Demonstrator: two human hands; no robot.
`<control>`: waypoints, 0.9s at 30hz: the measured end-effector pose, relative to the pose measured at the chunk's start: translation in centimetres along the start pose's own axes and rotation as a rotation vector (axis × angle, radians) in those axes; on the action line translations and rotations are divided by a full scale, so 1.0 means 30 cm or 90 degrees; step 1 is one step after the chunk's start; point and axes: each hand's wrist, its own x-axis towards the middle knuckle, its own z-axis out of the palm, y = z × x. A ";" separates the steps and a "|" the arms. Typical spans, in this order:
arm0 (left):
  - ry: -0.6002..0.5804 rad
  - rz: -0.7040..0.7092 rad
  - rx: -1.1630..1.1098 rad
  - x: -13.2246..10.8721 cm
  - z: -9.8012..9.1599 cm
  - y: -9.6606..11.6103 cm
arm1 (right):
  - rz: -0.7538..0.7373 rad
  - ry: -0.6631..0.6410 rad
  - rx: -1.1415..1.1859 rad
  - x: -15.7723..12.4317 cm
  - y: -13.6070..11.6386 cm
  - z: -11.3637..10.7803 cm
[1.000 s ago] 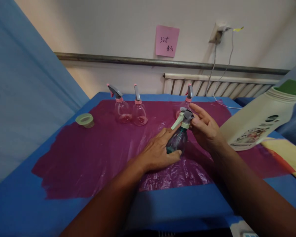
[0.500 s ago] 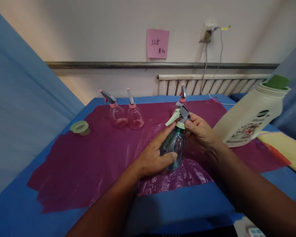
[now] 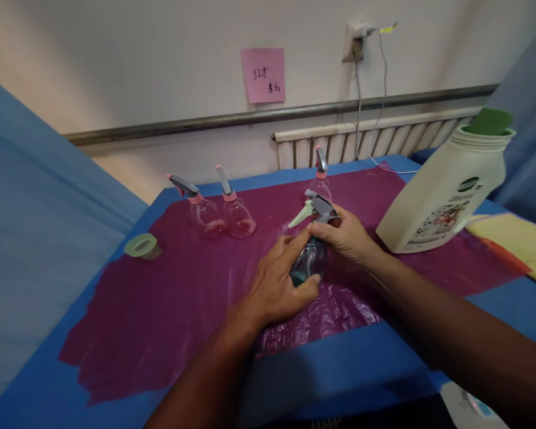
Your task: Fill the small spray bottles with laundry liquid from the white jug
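Note:
A clear greenish spray bottle [image 3: 311,262] with a grey head and pale green trigger stands in front of me on the purple plastic sheet [image 3: 174,310]. My left hand [image 3: 279,277] is wrapped round its body, thumb at the front. Up at the neck, my right hand [image 3: 346,235] grips the collar just under the spray head, its thumb across the collar. Right behind this bottle is another clear spray bottle [image 3: 321,186] with a pink collar, partly covered. Two more pink-collared spray bottles, one [image 3: 204,217] beside the other [image 3: 237,217], stand at the back left.
A large cream jug [image 3: 442,196] with a green piece in its mouth stands to the right. Beside it lies a yellow cloth-like item [image 3: 518,235]. A pale green cup [image 3: 143,245] sits at the left edge. Blue curtains flank the blue-covered table [image 3: 361,357].
My right thumb has moved round to the front of the collar. The view has tilted and shifted slightly; both hands remain on the spray bottle.

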 end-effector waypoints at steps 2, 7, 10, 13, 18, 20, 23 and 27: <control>-0.003 -0.013 0.005 0.002 -0.002 0.000 | -0.006 0.004 -0.014 0.002 0.025 -0.010; -0.010 -0.034 -0.019 0.002 -0.011 -0.002 | -0.026 -0.044 -0.010 -0.004 0.010 -0.017; -0.007 -0.018 -0.055 0.003 -0.020 -0.005 | -0.044 -0.097 0.046 -0.010 -0.041 -0.016; -0.013 -0.022 -0.060 0.002 -0.027 -0.007 | -0.063 -0.123 0.046 0.000 -0.077 -0.038; -0.033 -0.036 -0.072 -0.001 -0.031 0.000 | -0.027 -0.178 -0.057 0.035 -0.078 -0.094; -0.025 -0.027 -0.073 -0.001 -0.028 0.003 | -0.018 -0.161 -0.064 0.043 -0.068 -0.095; -0.005 -0.017 -0.050 0.001 -0.021 0.002 | -0.031 -0.084 -0.048 0.045 -0.045 -0.065; -0.001 -0.017 -0.020 0.001 -0.013 -0.005 | -0.049 -0.001 -0.063 0.031 -0.019 -0.015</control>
